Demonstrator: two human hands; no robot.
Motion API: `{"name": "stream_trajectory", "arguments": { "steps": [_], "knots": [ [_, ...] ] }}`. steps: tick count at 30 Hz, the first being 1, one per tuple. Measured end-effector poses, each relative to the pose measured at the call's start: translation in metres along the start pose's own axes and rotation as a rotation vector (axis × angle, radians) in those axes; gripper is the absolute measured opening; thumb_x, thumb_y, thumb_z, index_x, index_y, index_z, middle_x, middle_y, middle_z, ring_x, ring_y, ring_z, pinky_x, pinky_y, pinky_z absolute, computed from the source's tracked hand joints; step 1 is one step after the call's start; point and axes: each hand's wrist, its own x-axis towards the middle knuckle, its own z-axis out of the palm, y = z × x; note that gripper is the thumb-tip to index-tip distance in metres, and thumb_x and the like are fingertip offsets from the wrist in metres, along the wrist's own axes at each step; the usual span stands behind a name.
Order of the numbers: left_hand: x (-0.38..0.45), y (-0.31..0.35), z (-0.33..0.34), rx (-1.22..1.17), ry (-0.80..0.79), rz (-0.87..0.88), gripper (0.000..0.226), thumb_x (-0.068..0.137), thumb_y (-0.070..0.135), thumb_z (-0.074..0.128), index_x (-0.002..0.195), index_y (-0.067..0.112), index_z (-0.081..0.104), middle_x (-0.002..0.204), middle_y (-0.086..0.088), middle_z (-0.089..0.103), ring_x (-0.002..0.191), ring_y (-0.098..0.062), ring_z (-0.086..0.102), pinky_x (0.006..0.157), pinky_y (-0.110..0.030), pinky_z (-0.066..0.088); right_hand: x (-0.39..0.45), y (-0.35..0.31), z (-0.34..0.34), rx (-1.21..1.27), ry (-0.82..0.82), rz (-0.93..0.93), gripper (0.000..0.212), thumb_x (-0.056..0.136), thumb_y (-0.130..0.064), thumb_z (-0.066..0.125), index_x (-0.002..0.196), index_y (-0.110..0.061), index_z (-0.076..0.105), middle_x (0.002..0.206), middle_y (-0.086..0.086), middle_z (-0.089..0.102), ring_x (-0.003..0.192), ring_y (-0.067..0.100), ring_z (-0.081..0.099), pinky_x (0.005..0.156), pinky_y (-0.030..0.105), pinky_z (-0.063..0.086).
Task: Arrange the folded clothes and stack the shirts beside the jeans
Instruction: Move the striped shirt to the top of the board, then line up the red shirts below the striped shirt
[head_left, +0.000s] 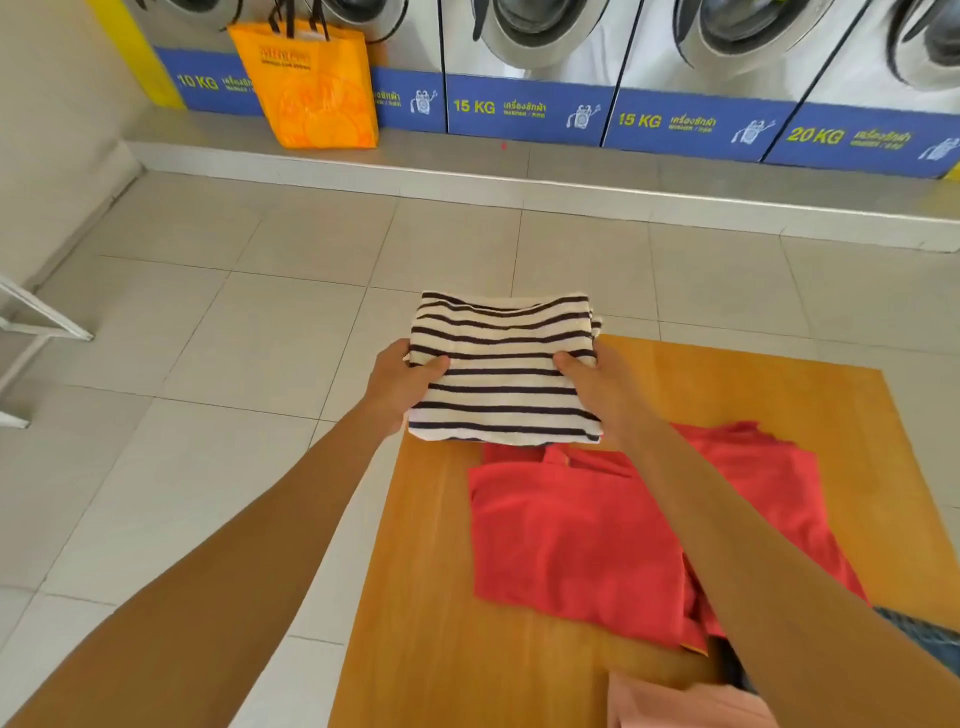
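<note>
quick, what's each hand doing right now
Left hand: holding the left edge of the folded striped shirt, thumb on top.
Right hand: holding the right edge of the same shirt, thumb on top.

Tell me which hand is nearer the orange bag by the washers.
Left. The left hand grips the striped shirt's left edge, on the orange bag's side; the right hand grips its right edge.

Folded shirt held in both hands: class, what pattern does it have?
The folded shirt is cream-white with dark navy horizontal stripes, seen in the head view.
</note>
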Motion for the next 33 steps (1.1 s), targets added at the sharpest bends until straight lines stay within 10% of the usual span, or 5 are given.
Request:
{"name": "stream_trajectory", "arguments": {
  "steps": [20,24,33],
  "knots": [
    [0.025,-0.042,0.047,0.305,0.318,0.055,0.054,0.089,0.033,0.063,0.136,0.012,0.048,0.129,-0.010,0.053,0.118,-0.027,0.054,0.096,-0.039,0.050,0.038,0.050,0.014,-0.030,0.159,0.094,0.058,0.090,-0.036,0.066,0.142,-0.019,0.045,0.126,0.001,0.064,0.110,0.019,0.063,0.094,0.039,0.055],
    [-0.014,-0.053,0.029,0.304,0.348,-0.045,0.062,0.088,0.040,0.064,0.141,0.018,0.040,0.137,-0.006,0.047,0.118,-0.022,0.050,0.086,-0.034,0.047,-0.012,0.048,-0.003,-0.047,0.214,0.084,0.073,0.087,-0.033,0.065,0.149,-0.023,0.029,0.125,-0.004,0.061,0.110,0.015,0.061,0.094,0.038,0.054],
    [-0.154,-0.085,0.069,0.355,0.165,0.007,0.033,0.091,0.033,0.064,0.120,0.021,0.053,0.115,0.002,0.059,0.105,-0.019,0.061,0.088,-0.037,0.055,-0.183,0.133,-0.046,-0.262,0.496,0.176,0.039,0.090,-0.015,0.066,0.127,-0.015,0.055,0.115,0.003,0.062,0.104,0.022,0.061,0.095,0.043,0.050]
  ]
}}
